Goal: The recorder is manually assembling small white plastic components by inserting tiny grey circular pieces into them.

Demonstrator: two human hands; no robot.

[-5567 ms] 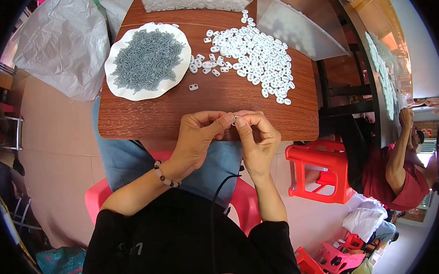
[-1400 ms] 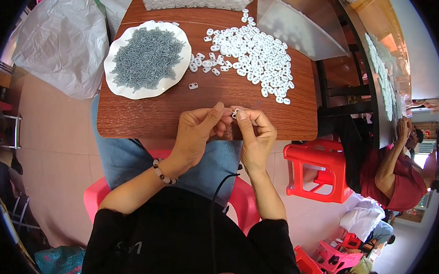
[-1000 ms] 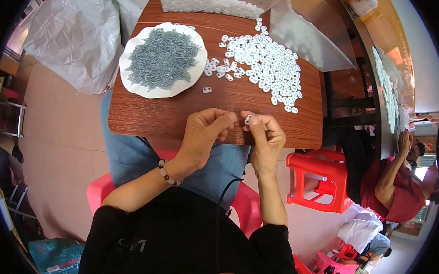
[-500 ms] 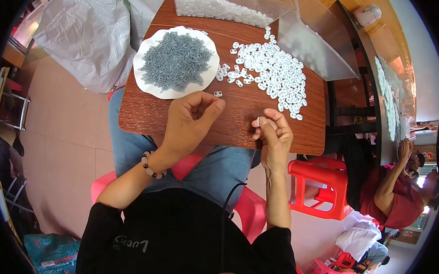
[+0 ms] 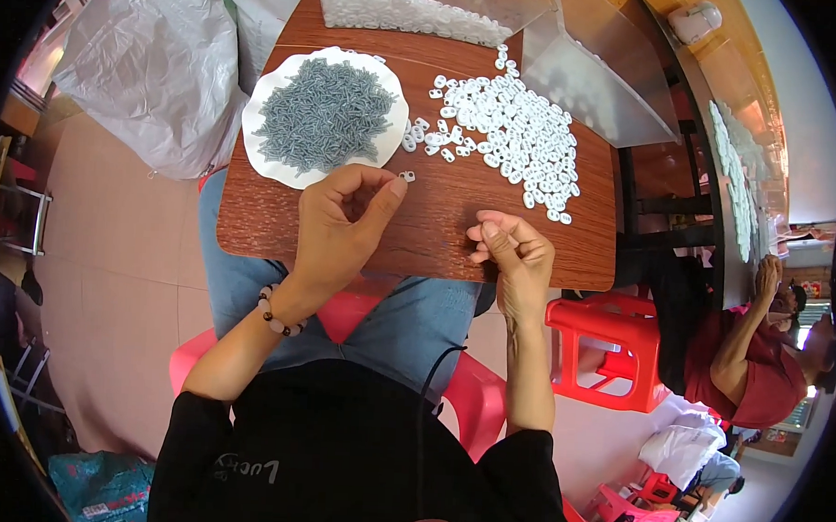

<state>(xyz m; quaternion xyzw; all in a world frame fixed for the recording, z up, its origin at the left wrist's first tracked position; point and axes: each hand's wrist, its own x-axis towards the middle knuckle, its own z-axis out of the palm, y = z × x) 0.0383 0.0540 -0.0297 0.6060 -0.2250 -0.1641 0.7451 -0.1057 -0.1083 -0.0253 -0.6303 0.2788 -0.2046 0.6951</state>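
Note:
My left hand (image 5: 340, 225), with a beaded bracelet at its wrist, is closed in a pinch, thumb and forefinger tips right beside a small white two-hole piece (image 5: 407, 177). I cannot tell whether the fingertips touch that piece or hold something else. My right hand (image 5: 523, 256) is pinched over the table's near edge; whatever lies between its fingertips is hidden. Beyond my left hand stands a scalloped white plate (image 5: 255, 151) heaped with short thin grey sticks (image 5: 326, 115). A spread pile of white two-hole pieces (image 5: 512, 130) lies beyond my right hand.
A clear bin (image 5: 419, 14) of white pieces stands at the brown table's (image 5: 270, 222) far edge, beside a tilted clear panel (image 5: 594, 82). A large white sack (image 5: 156, 63) is at left. A red stool (image 5: 605, 353) and a person in dark red (image 5: 744, 369) are at right.
My left fingertips have moved closer to the lone white piece. The white piece that showed at my right fingertips is out of sight now. The view has shifted slightly.

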